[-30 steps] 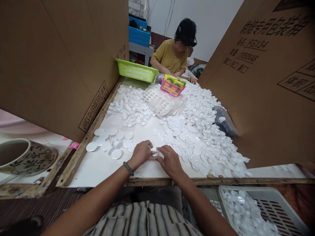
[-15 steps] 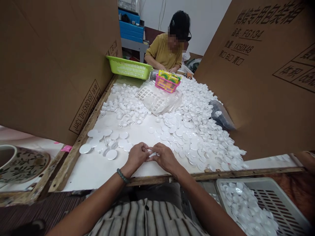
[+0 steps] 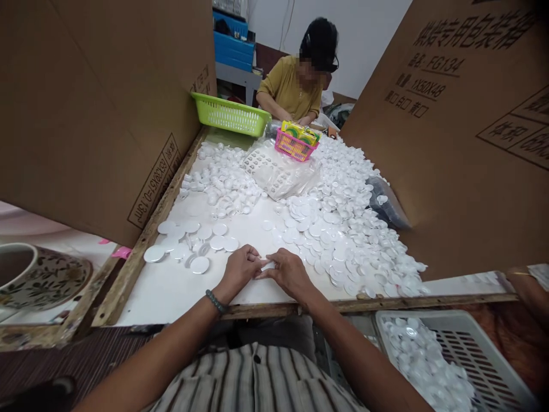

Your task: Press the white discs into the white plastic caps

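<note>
Close to the table's near edge, my left hand [image 3: 240,270] and my right hand [image 3: 288,272] meet with fingertips pinched around a small white plastic piece [image 3: 269,265]. The fingers hide most of this piece, so its full shape cannot be made out. To the left of my hands lies a loose group of round white discs [image 3: 199,264], some overlapping and a few turned over. On the right, a spread of similar white discs [image 3: 338,253] runs into a large heap of white plastic pieces [image 3: 364,214].
Cardboard walls [image 3: 98,114] flank the white table [image 3: 171,292]. Farther back are a plastic bag [image 3: 278,177], a pink basket [image 3: 295,150] with yellow boxes and a green basket [image 3: 231,117]. A person [image 3: 291,86] sits opposite. A crate [image 3: 480,355] stands lower right, a mug [image 3: 47,274] left.
The camera view has shifted slightly, so the table's contents sit a little differently in the picture. My hands remain together, and slightly more of the white piece shows between the fingers.
</note>
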`<action>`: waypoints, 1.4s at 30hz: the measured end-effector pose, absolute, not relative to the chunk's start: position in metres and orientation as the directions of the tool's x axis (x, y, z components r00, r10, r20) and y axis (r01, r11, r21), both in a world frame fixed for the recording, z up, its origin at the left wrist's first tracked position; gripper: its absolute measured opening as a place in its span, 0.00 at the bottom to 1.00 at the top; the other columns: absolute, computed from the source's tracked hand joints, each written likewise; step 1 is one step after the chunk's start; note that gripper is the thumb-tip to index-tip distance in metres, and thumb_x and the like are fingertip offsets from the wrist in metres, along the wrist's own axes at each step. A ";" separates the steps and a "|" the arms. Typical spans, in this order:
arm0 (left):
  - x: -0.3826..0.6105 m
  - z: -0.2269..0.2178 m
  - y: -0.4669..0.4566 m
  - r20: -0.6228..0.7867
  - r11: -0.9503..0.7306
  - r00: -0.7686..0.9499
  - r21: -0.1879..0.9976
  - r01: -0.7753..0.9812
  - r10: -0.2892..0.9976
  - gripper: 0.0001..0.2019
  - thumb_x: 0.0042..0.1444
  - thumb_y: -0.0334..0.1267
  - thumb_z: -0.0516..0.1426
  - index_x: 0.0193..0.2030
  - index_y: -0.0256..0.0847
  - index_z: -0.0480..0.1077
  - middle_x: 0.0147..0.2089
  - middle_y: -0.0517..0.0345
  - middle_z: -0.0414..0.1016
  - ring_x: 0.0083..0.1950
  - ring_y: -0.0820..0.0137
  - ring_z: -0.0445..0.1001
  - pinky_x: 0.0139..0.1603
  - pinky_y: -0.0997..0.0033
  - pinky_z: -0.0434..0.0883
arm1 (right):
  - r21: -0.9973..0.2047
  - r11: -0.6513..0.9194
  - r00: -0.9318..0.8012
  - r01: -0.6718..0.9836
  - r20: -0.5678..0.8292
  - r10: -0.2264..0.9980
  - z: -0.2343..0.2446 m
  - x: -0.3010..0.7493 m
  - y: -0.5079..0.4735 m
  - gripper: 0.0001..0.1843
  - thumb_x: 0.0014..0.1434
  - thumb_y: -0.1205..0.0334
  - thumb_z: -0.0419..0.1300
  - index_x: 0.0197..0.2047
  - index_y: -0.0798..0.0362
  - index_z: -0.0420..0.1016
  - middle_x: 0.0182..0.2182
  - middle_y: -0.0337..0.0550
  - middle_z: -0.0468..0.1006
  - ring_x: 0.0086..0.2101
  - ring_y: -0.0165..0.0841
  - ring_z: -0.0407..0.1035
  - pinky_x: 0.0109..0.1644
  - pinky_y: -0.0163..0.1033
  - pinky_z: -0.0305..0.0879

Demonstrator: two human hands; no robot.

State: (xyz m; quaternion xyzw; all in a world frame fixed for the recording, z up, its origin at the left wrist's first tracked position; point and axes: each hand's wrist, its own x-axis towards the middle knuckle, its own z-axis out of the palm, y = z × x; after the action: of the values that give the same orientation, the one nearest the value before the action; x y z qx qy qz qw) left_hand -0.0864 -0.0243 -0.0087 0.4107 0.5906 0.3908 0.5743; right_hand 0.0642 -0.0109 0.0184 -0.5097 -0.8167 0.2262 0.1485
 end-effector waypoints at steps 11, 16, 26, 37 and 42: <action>-0.088 -0.004 -0.016 -0.492 0.492 0.017 0.869 -0.047 0.871 0.14 0.38 0.34 0.65 0.26 0.37 0.62 0.21 0.67 0.67 0.21 0.78 0.69 0.27 0.74 0.72 | -0.738 0.229 -0.401 0.635 -0.062 0.914 0.009 0.077 -0.011 0.09 0.50 0.60 0.63 0.36 0.51 0.79 0.23 0.35 0.69 0.27 0.27 0.63 0.32 0.31 0.57; -0.088 0.000 -0.017 -0.482 0.484 0.053 0.873 -0.058 0.875 0.11 0.40 0.33 0.63 0.25 0.37 0.63 0.19 0.67 0.67 0.21 0.77 0.68 0.26 0.75 0.71 | -0.809 0.133 -0.388 0.573 -0.125 0.913 0.003 0.080 -0.007 0.12 0.46 0.58 0.64 0.36 0.52 0.79 0.21 0.33 0.69 0.26 0.27 0.62 0.31 0.32 0.57; -0.088 -0.005 -0.022 -0.409 0.412 -0.055 0.909 0.057 0.911 0.11 0.46 0.41 0.60 0.28 0.39 0.61 0.19 0.66 0.68 0.21 0.73 0.73 0.25 0.75 0.69 | -0.798 0.241 -0.352 0.552 0.038 0.935 0.000 0.074 -0.011 0.07 0.53 0.60 0.60 0.35 0.50 0.78 0.23 0.35 0.69 0.27 0.27 0.64 0.32 0.31 0.59; -0.101 0.014 -0.035 -0.172 0.202 -0.109 0.757 0.621 0.979 0.05 0.53 0.38 0.54 0.36 0.41 0.64 0.24 0.62 0.70 0.30 0.69 0.72 0.30 0.74 0.61 | -0.463 0.553 -0.619 0.692 0.013 0.786 0.025 0.071 0.037 0.14 0.60 0.55 0.53 0.41 0.50 0.77 0.32 0.42 0.77 0.34 0.31 0.69 0.38 0.33 0.60; -0.108 0.029 -0.053 0.145 0.012 -0.087 0.455 0.891 0.986 0.08 0.58 0.40 0.50 0.39 0.39 0.66 0.38 0.51 0.70 0.42 0.62 0.68 0.39 0.65 0.62 | -0.181 0.549 -0.546 0.816 0.070 0.835 0.021 0.049 0.067 0.16 0.60 0.65 0.51 0.51 0.54 0.69 0.43 0.49 0.74 0.44 0.37 0.64 0.44 0.38 0.61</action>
State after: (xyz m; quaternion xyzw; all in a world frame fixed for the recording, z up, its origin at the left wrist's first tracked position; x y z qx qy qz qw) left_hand -0.1084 -0.0530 0.0290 0.6670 0.7032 0.2216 0.1072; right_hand 0.0490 0.0673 0.0205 -0.4705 -0.8770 0.0632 0.0740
